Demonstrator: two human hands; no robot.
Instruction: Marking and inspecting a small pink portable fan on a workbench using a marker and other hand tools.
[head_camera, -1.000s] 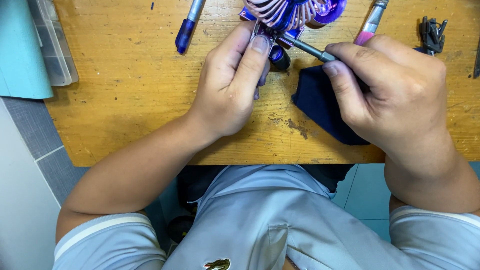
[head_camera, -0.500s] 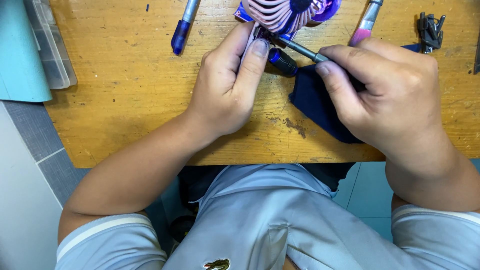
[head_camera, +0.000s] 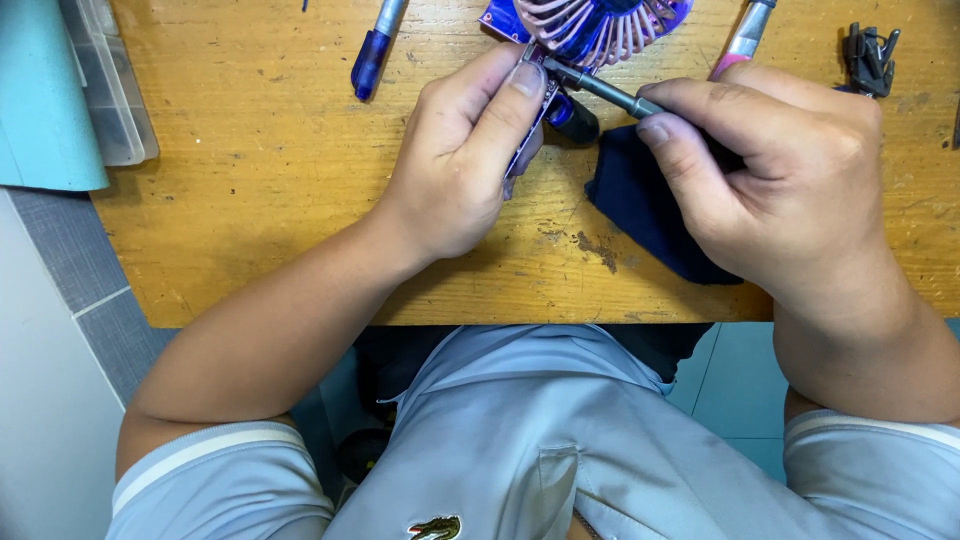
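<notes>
At the far left of your wooden workbench (head_camera: 250, 200) sit a teal panel (head_camera: 45, 100) and a clear plastic box (head_camera: 110, 90), with a blue pen (head_camera: 372, 55) lying further in. Your left hand (head_camera: 455, 165) is closed on the small purple fan (head_camera: 600, 25) at the bench's far edge: thumb and forefinger pinch the narrow stem just under the ribbed grille, with the fan body running up past your fingertips and out of frame. Your right hand (head_camera: 770, 170) is wrapped tight around a slim metal screwdriver (head_camera: 600, 88), its tip set against the fan just beside your left thumb. A dark blue cloth (head_camera: 640, 205) lies under that hand, a pink-tipped pen (head_camera: 742, 40) and a black clip (head_camera: 868, 58) beyond it.

The risk is a slip: the tip sits so close to your left fingertip that too much push, or a tilted shaft, could skid it off into your finger or scar the plastic.
</notes>
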